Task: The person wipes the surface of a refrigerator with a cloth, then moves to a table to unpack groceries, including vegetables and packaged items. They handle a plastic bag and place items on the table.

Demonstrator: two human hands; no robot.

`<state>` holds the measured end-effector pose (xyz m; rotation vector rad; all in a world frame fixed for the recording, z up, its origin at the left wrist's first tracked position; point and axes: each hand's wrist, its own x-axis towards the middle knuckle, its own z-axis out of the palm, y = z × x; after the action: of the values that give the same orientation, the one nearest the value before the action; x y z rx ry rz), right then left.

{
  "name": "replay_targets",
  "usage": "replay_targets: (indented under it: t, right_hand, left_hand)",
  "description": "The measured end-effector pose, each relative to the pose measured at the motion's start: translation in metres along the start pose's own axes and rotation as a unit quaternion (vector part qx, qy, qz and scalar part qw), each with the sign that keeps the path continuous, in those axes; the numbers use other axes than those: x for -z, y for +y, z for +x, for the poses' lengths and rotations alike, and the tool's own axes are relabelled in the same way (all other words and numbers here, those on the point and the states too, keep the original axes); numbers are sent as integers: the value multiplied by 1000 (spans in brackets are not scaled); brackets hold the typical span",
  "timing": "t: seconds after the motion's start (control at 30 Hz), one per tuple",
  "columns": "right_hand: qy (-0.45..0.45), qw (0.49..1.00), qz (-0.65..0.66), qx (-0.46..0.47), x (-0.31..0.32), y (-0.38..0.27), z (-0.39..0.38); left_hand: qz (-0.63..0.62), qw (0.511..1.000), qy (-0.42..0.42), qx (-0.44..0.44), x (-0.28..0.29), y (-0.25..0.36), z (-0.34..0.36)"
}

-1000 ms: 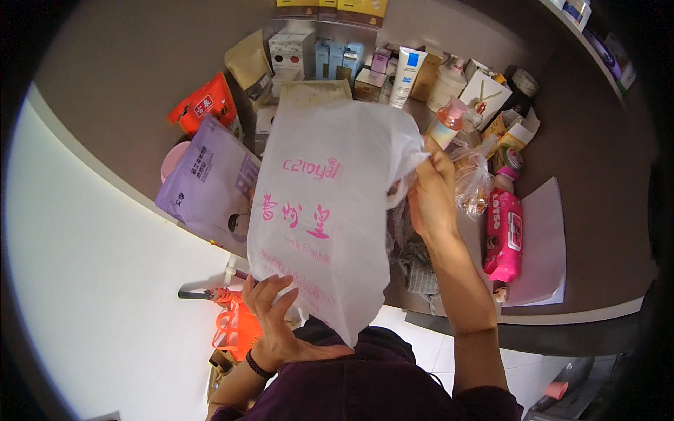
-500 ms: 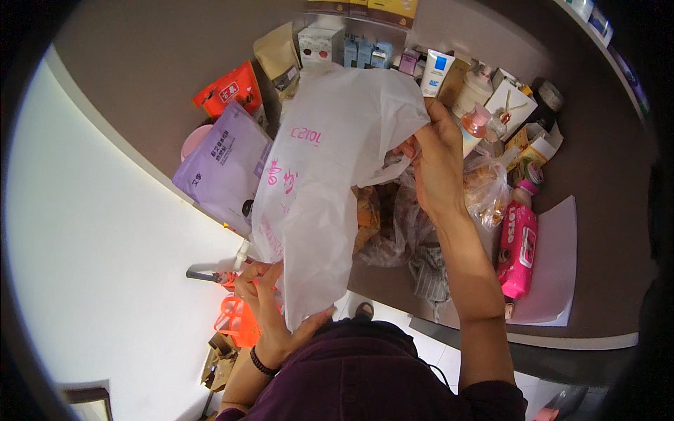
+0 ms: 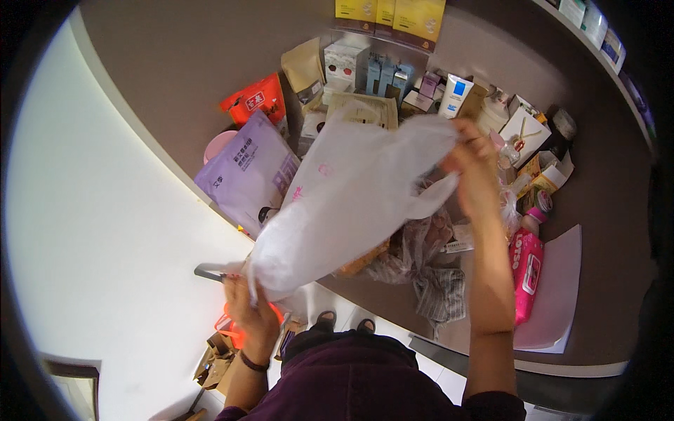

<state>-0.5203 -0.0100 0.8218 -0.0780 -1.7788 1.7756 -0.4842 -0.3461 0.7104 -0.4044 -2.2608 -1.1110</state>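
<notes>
A white, translucent plastic bag [image 3: 337,203] with pink print is stretched slantwise between my two hands over the brown shelf. My left hand [image 3: 250,319] is closed on the bag's near lower end. At the far right end, my right hand [image 3: 477,172] grips the handle part; its fingers are slightly smeared by motion. Beneath the bag, partly hidden, lie clear plastic bags [image 3: 421,242] with brownish contents. A grey striped cloth [image 3: 442,295] rests by the shelf's front edge.
Left of the bag lean a purple package [image 3: 253,165] and a red pouch [image 3: 258,102]. Boxes, bottles and a white tube [image 3: 455,97] line the back. A pink wipes pack [image 3: 526,274] lies right, beside a white sheet [image 3: 558,295]. Below left is an orange bag [image 3: 230,326].
My hands have moved farther apart, drawing the bag out between them. The bag's far end has swung right and more items behind it show. The view has shifted slightly.
</notes>
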Motion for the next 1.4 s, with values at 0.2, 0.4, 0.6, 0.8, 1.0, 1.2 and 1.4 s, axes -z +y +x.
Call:
replay_targets:
  t: [0.2,0.4,0.6,0.8,1.0,1.2,1.4]
  right_hand:
    - [-63,996,40,-43,49,8,19]
    - [-54,986,129,-90,65,15,15]
    - [-61,985,120,-104,64,11,13]
    - [123,909,-344,202,36,1,-23]
    - [-205,694,-555,410,-29,-7,-117]
    - [-220,736,-541,343,-23,-3,-99]
    - [-273,762,-501,307,-13,-13,-84]
  left_hand:
    - [17,999,-27,-12,21,-10,2]
    - [-34,960,10,-277,13,-12,7]
    - [41,939,-49,-338,9,-28,16]
    - [-5,966,-65,-249,17,-10,21]
    - [-76,961,-71,-255,15,1,33]
    - [-83,968,-74,-226,32,-7,36]
    - [-84,964,-159,-194,46,-6,45]
